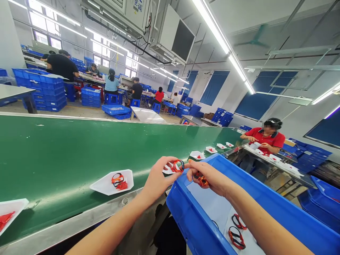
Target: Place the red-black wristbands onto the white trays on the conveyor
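My left hand pinches a red-and-black looped cord just above the green conveyor belt, with a white paper tray close under it. My right hand is close beside it and grips a small red-and-black bundle over the rim of a blue plastic crate. Inside the crate, on white sheet material, lie similar red-and-black loops. Another white tray on the belt carries black and red loops and red pieces.
More white trays line the far belt. Beyond it, a co-worker in a red shirt handles a tray at a steel-edged bench. Stacked blue crates and seated workers fill the hall behind.
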The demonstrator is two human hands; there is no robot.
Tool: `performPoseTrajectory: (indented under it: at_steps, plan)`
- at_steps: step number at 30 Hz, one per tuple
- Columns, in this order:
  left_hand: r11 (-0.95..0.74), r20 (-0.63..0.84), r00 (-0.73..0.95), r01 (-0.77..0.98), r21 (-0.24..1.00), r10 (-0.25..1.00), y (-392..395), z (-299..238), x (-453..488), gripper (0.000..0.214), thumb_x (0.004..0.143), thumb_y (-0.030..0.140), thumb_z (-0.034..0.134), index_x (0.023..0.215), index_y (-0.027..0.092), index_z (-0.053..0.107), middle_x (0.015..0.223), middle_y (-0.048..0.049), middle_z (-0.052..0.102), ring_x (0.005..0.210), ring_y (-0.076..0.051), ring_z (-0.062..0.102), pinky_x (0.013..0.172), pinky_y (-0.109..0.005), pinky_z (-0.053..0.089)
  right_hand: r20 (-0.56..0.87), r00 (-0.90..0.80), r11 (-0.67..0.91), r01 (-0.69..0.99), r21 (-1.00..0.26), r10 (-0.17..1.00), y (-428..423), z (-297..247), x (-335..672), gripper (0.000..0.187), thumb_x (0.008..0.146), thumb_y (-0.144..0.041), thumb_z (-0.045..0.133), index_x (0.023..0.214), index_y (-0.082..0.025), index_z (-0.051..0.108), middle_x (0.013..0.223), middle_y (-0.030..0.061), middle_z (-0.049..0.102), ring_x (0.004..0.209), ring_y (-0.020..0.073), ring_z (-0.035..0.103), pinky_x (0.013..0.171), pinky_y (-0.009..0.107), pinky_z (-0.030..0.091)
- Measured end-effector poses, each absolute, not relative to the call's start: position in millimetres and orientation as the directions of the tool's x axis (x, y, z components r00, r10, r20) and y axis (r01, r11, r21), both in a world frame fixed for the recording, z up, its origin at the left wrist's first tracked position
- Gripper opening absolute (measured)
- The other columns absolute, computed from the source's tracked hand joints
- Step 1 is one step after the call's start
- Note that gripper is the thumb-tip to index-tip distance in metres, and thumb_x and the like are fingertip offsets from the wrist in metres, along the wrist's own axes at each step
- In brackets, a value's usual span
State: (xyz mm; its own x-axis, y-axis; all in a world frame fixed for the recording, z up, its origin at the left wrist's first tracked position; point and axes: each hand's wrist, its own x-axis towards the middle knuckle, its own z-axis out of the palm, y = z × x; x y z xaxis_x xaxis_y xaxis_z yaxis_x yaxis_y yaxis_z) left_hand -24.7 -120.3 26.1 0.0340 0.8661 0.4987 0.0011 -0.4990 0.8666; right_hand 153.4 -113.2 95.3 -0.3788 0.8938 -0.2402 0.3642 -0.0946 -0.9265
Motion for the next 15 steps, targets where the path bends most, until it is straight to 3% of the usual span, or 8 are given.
performPoseTrajectory:
  at_steps: [4,11,15]
  plan:
    - [-0.559,0.563,-0.005,0.106,0.822,0.827,-105.2,22.2,-34.3,0.025,0.073,0.023,0.065,0.098,0.026,0.065,0.1,-0.0029,0.062,0.093,-0.018,0.053,0.083,-0.027,0.037,-0.226,-0.286,-0.124,0.333,-0.935,0.931,-106.8,95.1,161.6,0.045,0.081,-0.056,0.051,0.102,-0.018,0.064,0.067,0.0004,0.054,0.049,0.0072,0.035,0.036,0.015,0.014]
    - [-0.583,0.631,0.068,0.468,0.664,0.773,-77.0,3.8,-42.6,0.026,0.078,0.03,0.061,0.103,0.027,0.062,0.103,-0.005,0.059,0.101,-0.021,0.049,0.091,-0.034,0.035,-0.2,-0.25,-0.119,0.302,-0.946,0.947,-103.4,96.6,169.5,0.043,0.08,-0.054,0.054,0.101,-0.017,0.066,0.068,0.0007,0.054,0.049,0.0065,0.034,0.036,0.015,0.016]
    - [-0.497,0.553,0.102,0.593,0.633,0.827,-57.4,-9.3,-48.8,0.029,0.067,0.03,0.071,0.095,0.025,0.065,0.098,-0.0051,0.06,0.099,-0.025,0.049,0.089,-0.039,0.036,-0.186,-0.231,-0.121,0.269,-0.955,0.955,-102.3,97.5,169.4,0.041,0.079,-0.052,0.057,0.098,-0.017,0.067,0.067,0.0002,0.056,0.047,0.0062,0.035,0.035,0.016,0.016]
